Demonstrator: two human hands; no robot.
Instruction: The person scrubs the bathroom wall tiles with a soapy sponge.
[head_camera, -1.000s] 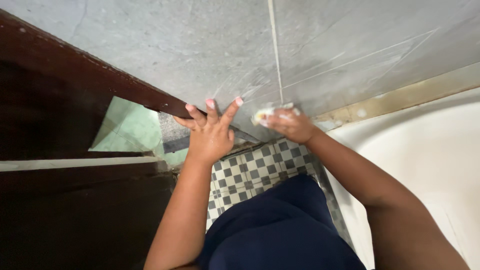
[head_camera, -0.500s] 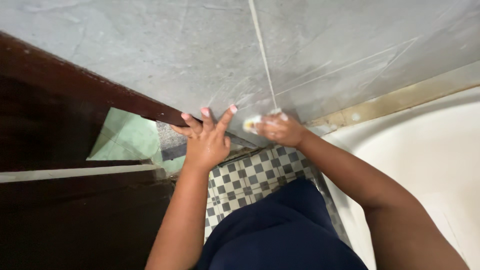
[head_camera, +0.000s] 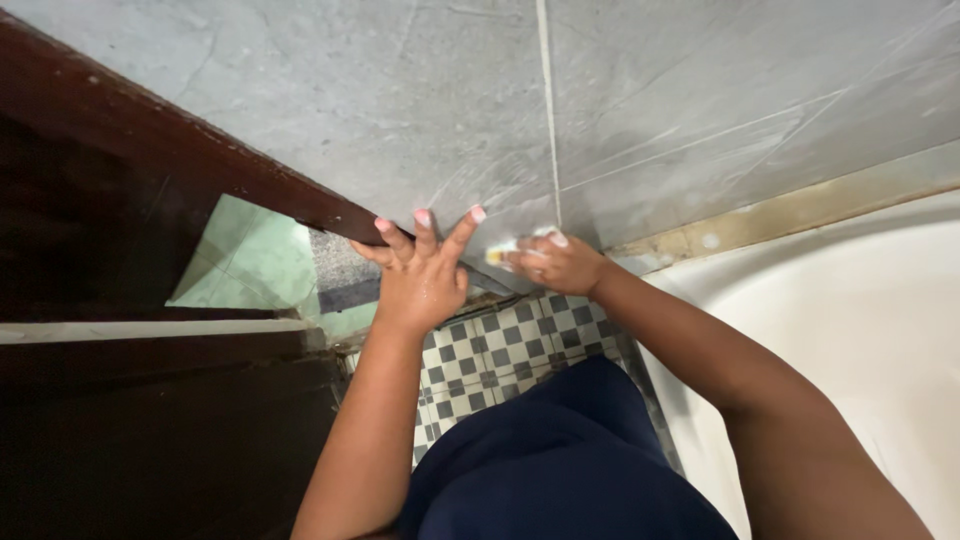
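The left hand (head_camera: 420, 275) lay flat against the grey wall tile (head_camera: 400, 110), fingers spread and holding nothing, just beside the dark wooden door frame (head_camera: 200, 165) that ran down to the left of the grout line (head_camera: 549, 110). The right hand (head_camera: 560, 262) sat at the foot of that grout line, its grip curled shut around a small pale sponge (head_camera: 503, 252), of which only a yellowish-white edge showed past the fingertips; the sponge was pressed to the tile just left of the line's lower end. To the right of the line, a tan strip (head_camera: 800, 210) ran along the edge of a white tub (head_camera: 850, 330), and below the line lay a black-and-white checked floor (head_camera: 500, 345), with a green floor (head_camera: 250, 265) showing past the door frame. By my judgement the rubbing would have gone best with the flat hand kept planted as a brace, so that the body's weight leaned on the wall and not on the scrubbing wrist. The sponge wanted firm, short strokes along the low corner, where tile met floor, with its whole face held to the surface rather than 1 edge. Care was needed near the strip, where grime seemed to gather, and on the floor, which could have been slippery if wet.
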